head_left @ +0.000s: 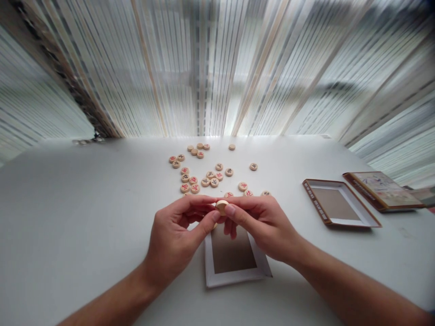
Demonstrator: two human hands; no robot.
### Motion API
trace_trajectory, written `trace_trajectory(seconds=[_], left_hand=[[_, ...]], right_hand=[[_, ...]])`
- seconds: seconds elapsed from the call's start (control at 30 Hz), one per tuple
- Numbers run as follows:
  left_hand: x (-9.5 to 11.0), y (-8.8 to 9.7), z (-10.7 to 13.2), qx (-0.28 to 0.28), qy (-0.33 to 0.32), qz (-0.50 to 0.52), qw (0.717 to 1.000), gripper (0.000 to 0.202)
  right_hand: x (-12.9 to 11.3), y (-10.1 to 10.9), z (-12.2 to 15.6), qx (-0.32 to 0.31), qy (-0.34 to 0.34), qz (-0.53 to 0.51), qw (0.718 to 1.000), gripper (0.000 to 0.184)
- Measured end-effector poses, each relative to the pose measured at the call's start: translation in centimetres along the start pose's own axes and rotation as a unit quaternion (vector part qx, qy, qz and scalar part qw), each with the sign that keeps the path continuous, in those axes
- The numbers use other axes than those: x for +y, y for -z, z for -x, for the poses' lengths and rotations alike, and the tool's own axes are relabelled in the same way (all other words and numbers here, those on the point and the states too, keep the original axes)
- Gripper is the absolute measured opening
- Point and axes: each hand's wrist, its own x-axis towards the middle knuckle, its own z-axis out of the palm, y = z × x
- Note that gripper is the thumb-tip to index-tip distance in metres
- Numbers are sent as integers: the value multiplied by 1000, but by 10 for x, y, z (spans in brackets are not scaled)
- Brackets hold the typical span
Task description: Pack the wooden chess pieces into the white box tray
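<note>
A: What have we got in our hands?

B: One round wooden xiangqi piece, pinched from both sides. Our left hand grips its left edge with thumb and forefinger, and our right hand grips the right edge the same way. The other fingers are loosely curled.

A: Where is it, exactly?

B: Lifted clear of the table, above the far edge of a shallow white-rimmed box tray with a brown floor. That tray lies flat right in front of us, partly under our hands. We cannot read the character on the piece from here.

A: And around us?

B: The scattered pieces lie flat in a loose cluster beyond our hands, marked in red or black — the nearest few sit just behind our fingers. Well off to the right is an open box half with a brown rim. Just beyond it is the printed lid, though we cannot tell whether the two touch. Behind the table hangs a pale striped curtain.
</note>
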Motion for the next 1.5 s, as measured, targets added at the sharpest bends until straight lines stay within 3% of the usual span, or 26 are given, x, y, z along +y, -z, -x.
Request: trace_trajectory(seconds=[0.23,0.47,0.53,0.67,0.87,0.97,1.17,1.33,1.5], left_hand=[[-3,-2,1,0,17,14,1000,17],[4,-1,0,-23,66,44,997,22],[6,0,-1,-35,81,68,994,24],[7,0,-3,-43,117,101,987,27],[5,1,-5,-33,145,109,983,33],[4,4,-7,-10,141,84,986,27],[-3,14,-22,66,58,-33,996,15],[-14,15,-23,31,33,-117,992,13],[-21,15,-19,-11,15,-177,984,13]], right_hand=[[2,3,-2,-22,-43,-76,996,33],[2,3,-1,19,27,79,996,29],[3,5,-1,31,94,177,979,22],[5,11,0,35,235,343,909,11],[1,16,1,21,276,436,856,7],[-4,20,2,-3,265,455,850,6],[-13,32,3,-91,172,496,846,6],[-11,33,2,-134,115,521,835,3],[-4,27,4,-137,99,554,815,4]])
